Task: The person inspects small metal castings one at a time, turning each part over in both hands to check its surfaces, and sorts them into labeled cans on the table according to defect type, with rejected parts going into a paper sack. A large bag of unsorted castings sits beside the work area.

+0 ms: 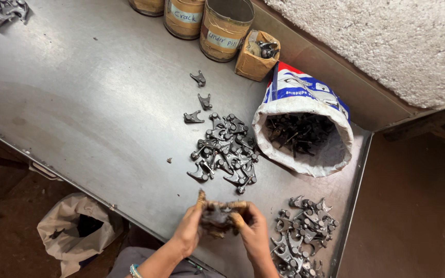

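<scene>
Both my hands are closed together around a small clump of dark metal parts (216, 217), held just above the near edge of the steel surface (88, 113). My left hand (190, 229) wraps the clump from one side with its fingers curled tight, and my right hand (253, 231) grips the other side, thumb laid across the top; my fingertips look stained a rusty orange.

Taking the white sack (305, 136) as my landmark: it stands open-mouthed beyond my right hand, its rim rolled down, with more dark parts inside. Just beside the sack, toward my left, lies the middle heap of forked metal parts (225, 152), and three loose pieces (199, 98) lie a little farther out from that heap. On the near side of the sack, close to my right hand, sits a second heap (302, 231). Behind the sack stand a small cardboard box (256, 59) and taped tins (225, 28) with paper labels. Well apart from the sack, down on the floor below my left hand, a crumpled pale bag (75, 231) sits open
</scene>
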